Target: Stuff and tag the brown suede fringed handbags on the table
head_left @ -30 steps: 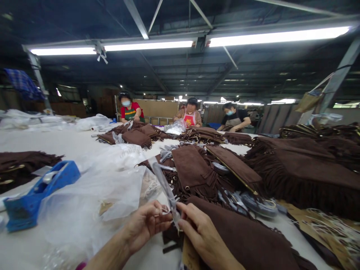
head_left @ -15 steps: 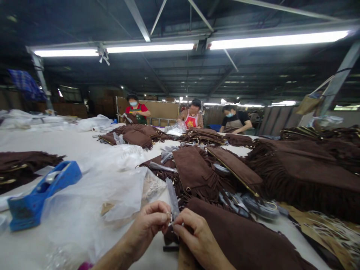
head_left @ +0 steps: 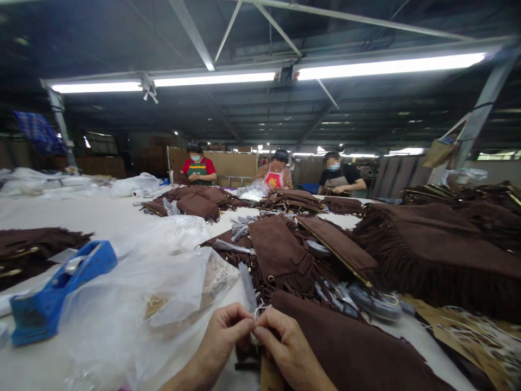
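Pinching string (head_left: pixel 256 311) with closed fingers of left hand (head_left: pixel 222 339) and right hand (head_left: pixel 287 342), hiding most. Can't see low end of plastic strip (head_left: pixel 246 281) past the fingers.

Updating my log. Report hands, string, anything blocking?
Left hand, right hand: close together, pinching white string. Grey plastic strip just beyond. Brown piece beside right hand. Nothing visibly blocking.

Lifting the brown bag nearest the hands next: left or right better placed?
Right, likely: the right hand is beside the brown bag; the left hand is farther off. Both pinch at the white string, so right probably needs freeing first.
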Available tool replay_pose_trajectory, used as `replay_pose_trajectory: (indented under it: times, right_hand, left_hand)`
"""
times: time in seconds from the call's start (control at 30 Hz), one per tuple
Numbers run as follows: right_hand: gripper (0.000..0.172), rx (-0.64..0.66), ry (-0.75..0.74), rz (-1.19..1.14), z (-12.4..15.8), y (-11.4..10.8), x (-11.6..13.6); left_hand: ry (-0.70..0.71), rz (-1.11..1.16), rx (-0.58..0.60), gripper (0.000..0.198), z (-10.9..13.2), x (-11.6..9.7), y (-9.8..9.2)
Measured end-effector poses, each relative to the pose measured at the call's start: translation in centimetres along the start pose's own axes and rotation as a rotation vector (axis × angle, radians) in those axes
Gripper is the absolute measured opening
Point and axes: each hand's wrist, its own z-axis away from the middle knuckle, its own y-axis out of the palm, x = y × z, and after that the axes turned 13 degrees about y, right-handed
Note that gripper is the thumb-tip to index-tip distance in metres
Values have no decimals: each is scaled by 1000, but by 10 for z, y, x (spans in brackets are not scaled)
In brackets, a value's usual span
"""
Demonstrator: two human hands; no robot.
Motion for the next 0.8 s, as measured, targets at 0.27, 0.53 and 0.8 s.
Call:
replay_pose_trajectory:
  times: [0.27,0.53,0.8]
  right_hand:
    - [23,-23,-49,35,-2,3,-2]
    - [23,-44,19,47,-3,1,-6]
    - [16,63,154,-178,-4,-5,-7]
  left_hand:
    - [0,-54,33,51,-4,7,-2]
    - [-16,-30,-37,57,-7,11,-4]
    - [-60,295,94,41,2,-12,-3]
